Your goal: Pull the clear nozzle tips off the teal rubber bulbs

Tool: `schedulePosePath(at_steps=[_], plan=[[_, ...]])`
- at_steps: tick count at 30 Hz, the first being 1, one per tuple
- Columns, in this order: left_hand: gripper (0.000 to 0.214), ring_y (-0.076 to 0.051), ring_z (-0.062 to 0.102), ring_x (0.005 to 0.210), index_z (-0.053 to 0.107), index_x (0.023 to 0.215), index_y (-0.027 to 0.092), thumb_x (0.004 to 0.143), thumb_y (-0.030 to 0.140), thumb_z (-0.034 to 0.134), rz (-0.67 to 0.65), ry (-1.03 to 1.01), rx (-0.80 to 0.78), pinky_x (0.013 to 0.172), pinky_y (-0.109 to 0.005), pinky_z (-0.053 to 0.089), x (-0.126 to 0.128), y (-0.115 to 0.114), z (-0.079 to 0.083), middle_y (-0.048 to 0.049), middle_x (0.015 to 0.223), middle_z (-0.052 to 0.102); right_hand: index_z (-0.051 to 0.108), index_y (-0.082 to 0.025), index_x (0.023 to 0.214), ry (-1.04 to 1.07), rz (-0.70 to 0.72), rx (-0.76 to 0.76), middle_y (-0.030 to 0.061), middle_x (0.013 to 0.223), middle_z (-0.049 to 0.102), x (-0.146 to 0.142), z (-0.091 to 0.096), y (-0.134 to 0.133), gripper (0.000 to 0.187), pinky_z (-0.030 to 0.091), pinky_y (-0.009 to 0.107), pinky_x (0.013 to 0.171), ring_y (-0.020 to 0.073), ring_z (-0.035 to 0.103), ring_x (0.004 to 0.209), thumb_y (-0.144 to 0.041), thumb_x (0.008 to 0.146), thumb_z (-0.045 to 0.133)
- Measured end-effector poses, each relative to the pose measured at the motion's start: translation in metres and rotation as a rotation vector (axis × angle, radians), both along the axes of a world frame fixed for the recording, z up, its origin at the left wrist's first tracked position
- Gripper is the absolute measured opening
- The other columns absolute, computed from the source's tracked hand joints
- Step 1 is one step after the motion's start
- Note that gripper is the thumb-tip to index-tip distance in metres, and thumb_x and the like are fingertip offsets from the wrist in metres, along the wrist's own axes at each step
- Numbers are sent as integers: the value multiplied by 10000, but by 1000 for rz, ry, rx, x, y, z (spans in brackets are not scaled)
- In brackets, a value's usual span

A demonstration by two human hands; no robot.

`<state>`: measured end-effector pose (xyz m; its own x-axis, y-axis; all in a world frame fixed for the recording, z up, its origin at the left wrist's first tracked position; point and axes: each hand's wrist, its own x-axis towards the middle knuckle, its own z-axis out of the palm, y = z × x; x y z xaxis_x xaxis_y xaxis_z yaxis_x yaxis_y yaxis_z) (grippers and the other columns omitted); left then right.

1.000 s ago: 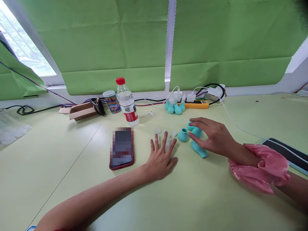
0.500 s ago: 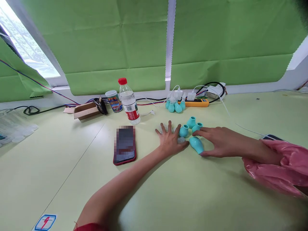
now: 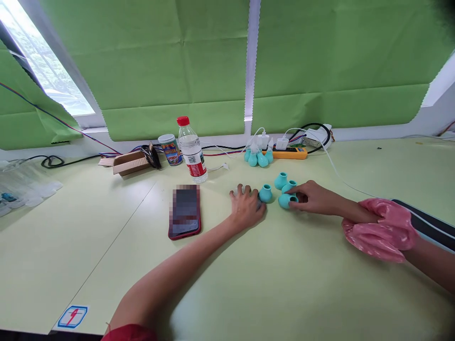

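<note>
My right hand [image 3: 308,199] pinches a small turquoise bulb-shaped piece [image 3: 285,201] between thumb and fingers; its round opening faces right and it sits low at the table. Close behind it stand two similar open-necked pieces, one upright [image 3: 280,181] and one partly covered by my fingers [image 3: 289,186]. Another turquoise piece [image 3: 265,194] stands upright to the left, beside my left hand [image 3: 245,204]. The fingers of my left hand are bent down around translucent greyish pieces [image 3: 259,204], which are mostly hidden under the palm.
A phone [image 3: 184,211] lies left of my left hand. Behind stand a water bottle [image 3: 194,158], a can [image 3: 170,149] and a cardboard tray [image 3: 131,163]. Several turquoise bulbs [image 3: 262,160] rest by an orange power strip [image 3: 289,153]. A white cable [image 3: 336,166] crosses toward a dark device [image 3: 423,220].
My left hand's spread fingers have curled in around the translucent pieces. My right hand has turned the turquoise piece from lying neck-down-right to opening rightward, nearer the others.
</note>
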<state>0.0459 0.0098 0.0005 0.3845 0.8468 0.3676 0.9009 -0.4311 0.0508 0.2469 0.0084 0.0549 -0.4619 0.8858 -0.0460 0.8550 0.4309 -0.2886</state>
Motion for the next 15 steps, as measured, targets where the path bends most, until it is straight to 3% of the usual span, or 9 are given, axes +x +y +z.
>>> schedulePosePath(at_steps=[5,9,13,15], plan=[[282,-282,379,969,531,889,181,790,397,379,-19,10,4,709,-422,363,-5,-4,2,-94,946,487,573,-132,1016,69,-86,178,-32,470,548,-4,-5,2,406,401,260,548,126,503,444,-388,723,455],[303,-293,367,991,543,905,186,788,415,382,-16,9,3,737,-446,351,-7,-8,2,-105,1015,469,582,-169,945,142,-85,287,-32,475,546,-5,-1,5,341,398,253,517,126,513,442,-398,714,480],[350,-344,301,1080,543,950,206,766,469,404,29,4,37,833,-549,262,-8,-9,-1,-102,1188,382,585,-185,882,251,-231,522,21,644,620,-2,17,39,322,438,275,593,150,560,541,-436,696,511],[365,-367,266,1110,538,974,220,769,485,392,35,4,44,849,-581,223,-8,-9,-2,-96,1207,372,550,-173,992,193,-325,617,64,809,641,-1,25,67,433,441,327,663,204,586,669,-453,662,550]])
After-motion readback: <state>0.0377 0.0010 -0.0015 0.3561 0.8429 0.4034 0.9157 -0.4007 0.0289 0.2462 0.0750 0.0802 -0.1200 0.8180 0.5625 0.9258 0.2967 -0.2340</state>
